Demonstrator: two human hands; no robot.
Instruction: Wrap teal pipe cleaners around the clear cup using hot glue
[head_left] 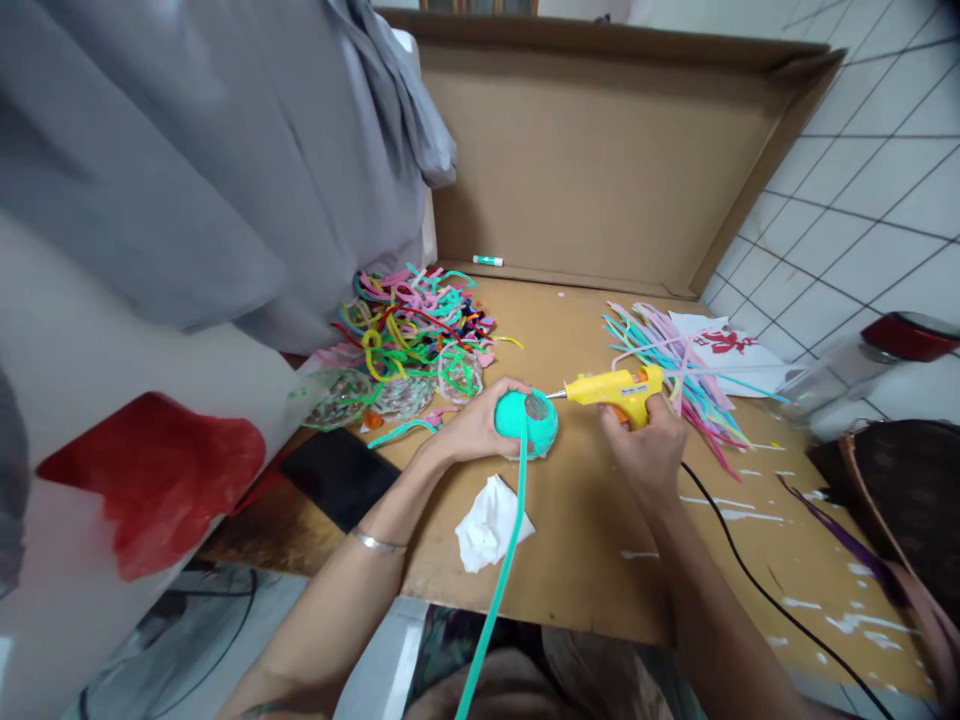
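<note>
A round turquoise ball with a bare greyish patch on top is held over the middle of the table, with my left hand wrapped round its left side. From the ball a long turquoise strip hangs down toward my lap. My right hand grips a yellow glue gun by its handle, and its metal nozzle points left at the ball's upper right edge. Whether the tip touches the ball, I cannot tell. Below the ball lies a crumpled white tissue.
Tangled colourful strips are heaped back left, near a black flat object. At the right lie pastel strips, a clear bottle with a red lid and a brown bag. A black cord runs along the right.
</note>
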